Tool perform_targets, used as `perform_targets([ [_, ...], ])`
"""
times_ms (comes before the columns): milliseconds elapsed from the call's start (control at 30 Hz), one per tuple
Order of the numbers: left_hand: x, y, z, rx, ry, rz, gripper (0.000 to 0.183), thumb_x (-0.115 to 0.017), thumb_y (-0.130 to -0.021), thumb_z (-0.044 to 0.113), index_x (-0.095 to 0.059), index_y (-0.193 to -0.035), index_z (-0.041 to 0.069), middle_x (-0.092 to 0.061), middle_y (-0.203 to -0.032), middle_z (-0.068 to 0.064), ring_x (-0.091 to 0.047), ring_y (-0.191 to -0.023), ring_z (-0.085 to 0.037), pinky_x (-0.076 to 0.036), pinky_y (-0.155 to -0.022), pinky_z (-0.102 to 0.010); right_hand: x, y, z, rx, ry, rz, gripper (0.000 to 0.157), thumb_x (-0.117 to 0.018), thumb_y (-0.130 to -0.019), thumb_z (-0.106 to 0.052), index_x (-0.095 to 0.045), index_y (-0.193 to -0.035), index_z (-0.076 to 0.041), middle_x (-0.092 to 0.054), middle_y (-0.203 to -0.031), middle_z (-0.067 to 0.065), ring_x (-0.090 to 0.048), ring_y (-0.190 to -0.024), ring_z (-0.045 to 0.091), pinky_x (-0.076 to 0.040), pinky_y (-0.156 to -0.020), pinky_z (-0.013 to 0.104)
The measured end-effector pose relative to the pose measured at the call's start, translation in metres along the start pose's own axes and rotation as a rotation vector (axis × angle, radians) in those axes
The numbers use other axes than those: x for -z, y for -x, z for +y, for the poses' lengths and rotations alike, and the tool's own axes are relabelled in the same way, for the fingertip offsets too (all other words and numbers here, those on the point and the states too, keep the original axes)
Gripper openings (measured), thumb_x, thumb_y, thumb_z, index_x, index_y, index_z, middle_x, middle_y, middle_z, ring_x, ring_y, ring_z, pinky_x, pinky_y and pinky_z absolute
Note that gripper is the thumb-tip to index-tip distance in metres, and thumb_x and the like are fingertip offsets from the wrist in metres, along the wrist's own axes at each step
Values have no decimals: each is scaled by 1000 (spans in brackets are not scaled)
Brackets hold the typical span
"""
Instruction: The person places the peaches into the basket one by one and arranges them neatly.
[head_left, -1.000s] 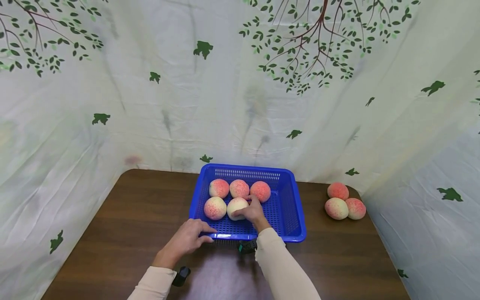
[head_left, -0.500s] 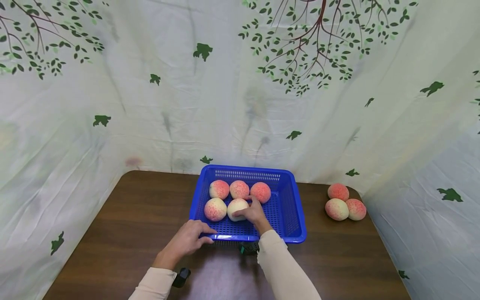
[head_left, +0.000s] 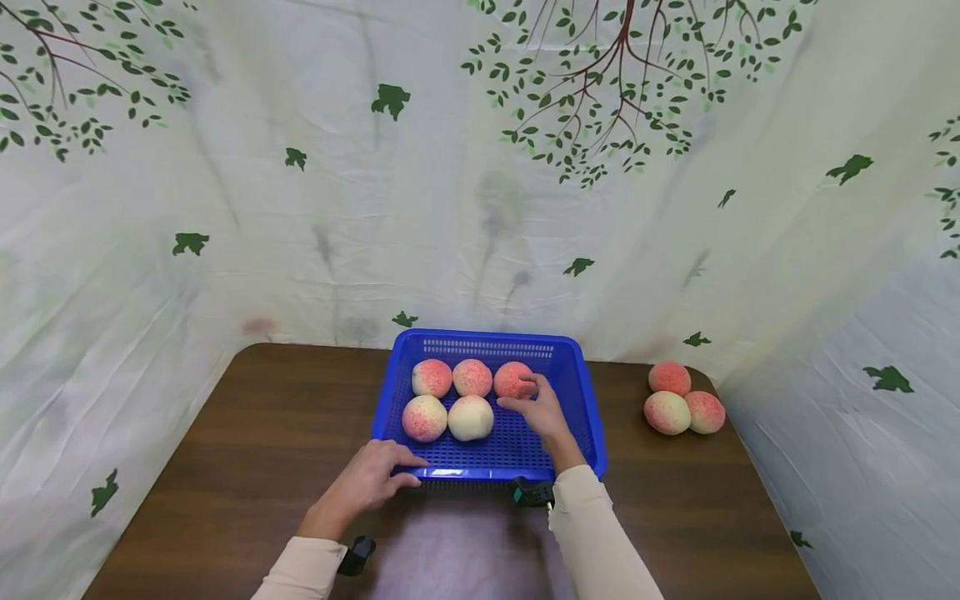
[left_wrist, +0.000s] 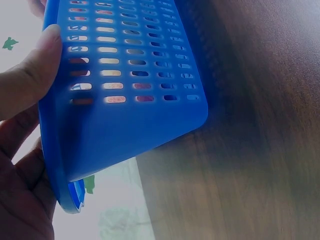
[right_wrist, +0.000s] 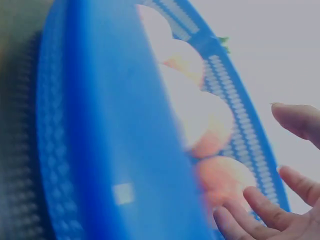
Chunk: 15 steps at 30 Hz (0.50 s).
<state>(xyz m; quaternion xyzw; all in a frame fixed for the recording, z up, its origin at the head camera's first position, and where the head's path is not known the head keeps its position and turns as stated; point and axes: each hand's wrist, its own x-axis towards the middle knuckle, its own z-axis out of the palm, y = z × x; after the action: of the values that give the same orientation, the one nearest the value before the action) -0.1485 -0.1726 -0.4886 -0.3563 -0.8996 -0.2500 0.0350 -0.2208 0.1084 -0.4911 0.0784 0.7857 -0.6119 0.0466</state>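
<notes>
Inside the blue plastic basket (head_left: pixel 483 477) lie several pink and cream peaches in two rows. A pale peach (head_left: pixel 471 417) is at the right of the front row, and a redder peach (head_left: pixel 510 379) ends the back row. My left hand (head_left: pixel 365 479) holds the basket's front-left rim; in the left wrist view the thumb (left_wrist: pixel 42 62) is at that rim. My right hand (head_left: pixel 542 412) hovers over the basket, right of the pale peach, holding nothing. Its fingers are spread in the right wrist view, partly covering the back-row peach there.
Three more peaches (head_left: pixel 667 412) sit together at the right back of the brown wooden table (head_left: pixel 285 433). A white cloth (head_left: pixel 337 208) with leaf prints hangs behind the table and along its sides.
My right hand has let go of the pale peach and moved right, away from it. The left hand stays on the rim. The view has shifted slightly.
</notes>
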Motion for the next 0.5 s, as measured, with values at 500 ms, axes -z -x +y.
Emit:
perform_targets([
  [500,0,-1,0,20,-7,-11,19,-78,-77,12,-77,-96,8,-74,-89,-3,-67,-85,-19,-52,-75,-37,62,0,7,41,-139,53,51,-70,-88,-8,-47,-132,1,-50,-132,26,-57,-112,35,-51,-90,40],
])
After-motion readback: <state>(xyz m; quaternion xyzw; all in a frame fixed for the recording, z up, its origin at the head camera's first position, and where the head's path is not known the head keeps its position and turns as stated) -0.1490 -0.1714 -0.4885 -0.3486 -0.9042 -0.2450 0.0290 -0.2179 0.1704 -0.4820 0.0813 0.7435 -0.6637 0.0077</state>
